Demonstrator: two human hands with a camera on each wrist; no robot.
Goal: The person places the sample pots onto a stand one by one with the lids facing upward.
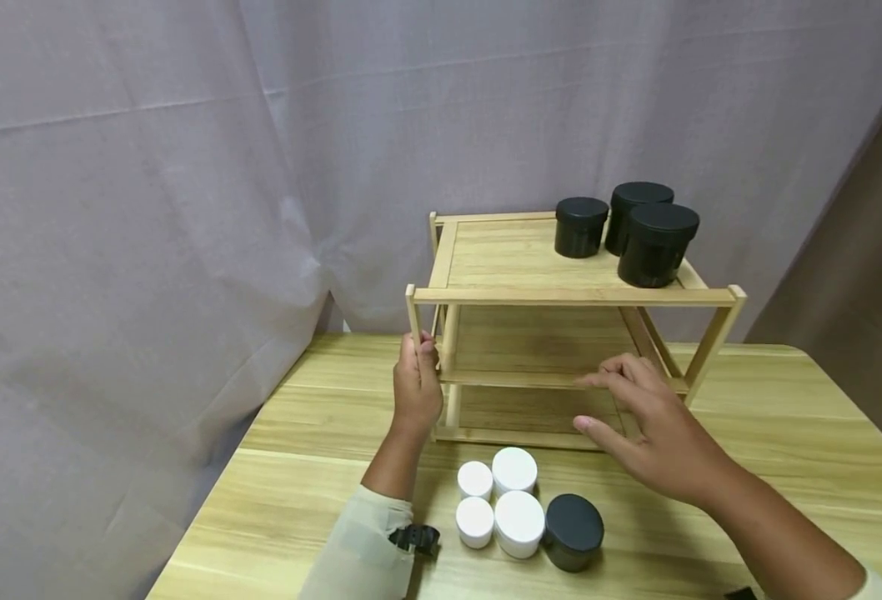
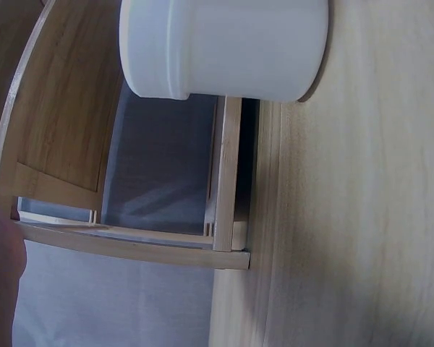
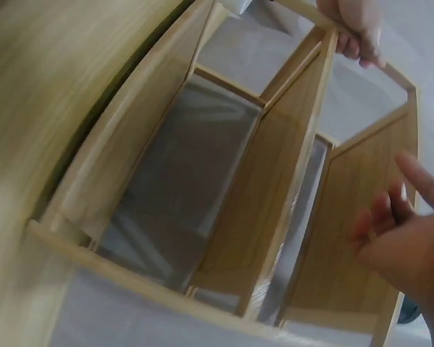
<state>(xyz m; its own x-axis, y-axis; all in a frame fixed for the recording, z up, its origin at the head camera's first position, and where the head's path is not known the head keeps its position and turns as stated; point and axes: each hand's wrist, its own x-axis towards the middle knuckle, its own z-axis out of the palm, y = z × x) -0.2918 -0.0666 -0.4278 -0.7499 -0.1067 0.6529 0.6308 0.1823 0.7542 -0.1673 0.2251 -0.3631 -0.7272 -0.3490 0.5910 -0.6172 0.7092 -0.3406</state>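
A wooden three-tier shelf (image 1: 516,297) stands on the table. My left hand (image 1: 417,379) grips its front left post, with the fingers curled round the wood; the right wrist view shows that left hand (image 3: 354,29) too. In front of the shelf's right half hovers my right hand (image 1: 654,429), thumb and fingers apart and holding nothing. Three black lidded jars, among them a front one (image 1: 654,250), sit on the top tier at the right. Several white jars (image 1: 519,525) stand on the table before the shelf, beside one black jar (image 1: 573,532).
The wooden table (image 1: 306,467) extends to both sides of the shelf. A grey curtain (image 1: 186,208) hangs behind and to the left. In the left wrist view, a white jar (image 2: 239,47) is close to the camera.
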